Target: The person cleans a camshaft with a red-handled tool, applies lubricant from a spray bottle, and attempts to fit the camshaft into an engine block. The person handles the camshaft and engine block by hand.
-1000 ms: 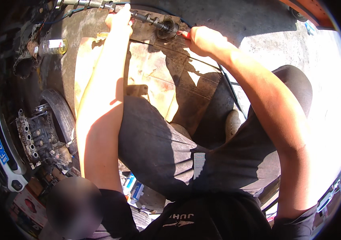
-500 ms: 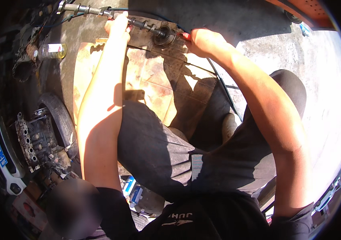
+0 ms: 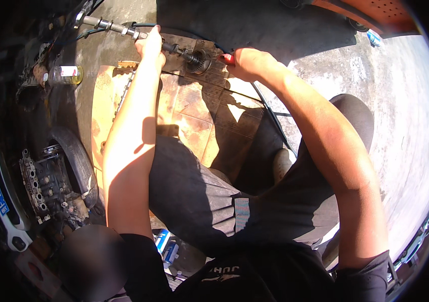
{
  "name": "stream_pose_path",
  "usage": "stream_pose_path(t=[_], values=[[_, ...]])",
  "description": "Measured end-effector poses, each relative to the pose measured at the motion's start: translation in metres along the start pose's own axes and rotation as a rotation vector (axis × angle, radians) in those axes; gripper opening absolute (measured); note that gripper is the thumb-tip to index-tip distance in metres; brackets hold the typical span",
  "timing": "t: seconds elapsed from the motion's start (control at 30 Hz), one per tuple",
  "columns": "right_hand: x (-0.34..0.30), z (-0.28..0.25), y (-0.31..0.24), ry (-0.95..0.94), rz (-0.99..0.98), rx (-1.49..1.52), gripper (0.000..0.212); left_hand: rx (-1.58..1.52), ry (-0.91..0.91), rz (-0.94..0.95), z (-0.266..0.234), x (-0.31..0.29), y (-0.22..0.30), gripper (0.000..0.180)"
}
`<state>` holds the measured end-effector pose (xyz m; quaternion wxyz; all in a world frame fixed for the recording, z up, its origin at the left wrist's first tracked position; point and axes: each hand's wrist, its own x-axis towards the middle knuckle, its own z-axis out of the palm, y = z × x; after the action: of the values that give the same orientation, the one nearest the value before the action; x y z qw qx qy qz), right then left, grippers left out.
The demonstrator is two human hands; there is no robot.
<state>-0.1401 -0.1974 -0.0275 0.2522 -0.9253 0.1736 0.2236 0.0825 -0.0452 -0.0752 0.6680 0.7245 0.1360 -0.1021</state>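
Head view:
1. Gripping camshaft (image 3: 116,27) mid-length with left hand (image 3: 150,47), closed around it.
2. Clasping red tool (image 3: 229,59) in right hand (image 3: 251,64), just beside gear (image 3: 199,62) on camshaft's right end.
3. Holding camshaft at far edge of cardboard (image 3: 189,105), slanting from far left to nearer right.
4. Flanked on far left by bottle (image 3: 68,75), on near left by tyre (image 3: 85,177) and engine part (image 3: 43,185).

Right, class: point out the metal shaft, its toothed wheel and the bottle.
Metal shaft (image 3: 116,27), head view: its silvery left stretch.
Toothed wheel (image 3: 198,62), head view: near its middle.
Bottle (image 3: 68,73), head view: its label.
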Motion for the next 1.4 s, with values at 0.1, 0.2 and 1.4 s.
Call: stream_pose_path(t=[0.1,0.2,1.4], values=[[0.001,-0.001,0.008,-0.087,0.016,-0.029,0.042,-0.096,0.101,0.010,0.013,-0.012,-0.004,0.040],[-0.007,-0.007,0.011,-0.223,0.048,0.172,0.042,-0.225,0.170,-0.111,0.016,-0.020,-0.002,0.036],[-0.043,-0.069,-0.019,-0.024,-0.174,0.198,0.033,-0.574,-1.086,0.126,-0.127,-0.007,0.103,0.015]])
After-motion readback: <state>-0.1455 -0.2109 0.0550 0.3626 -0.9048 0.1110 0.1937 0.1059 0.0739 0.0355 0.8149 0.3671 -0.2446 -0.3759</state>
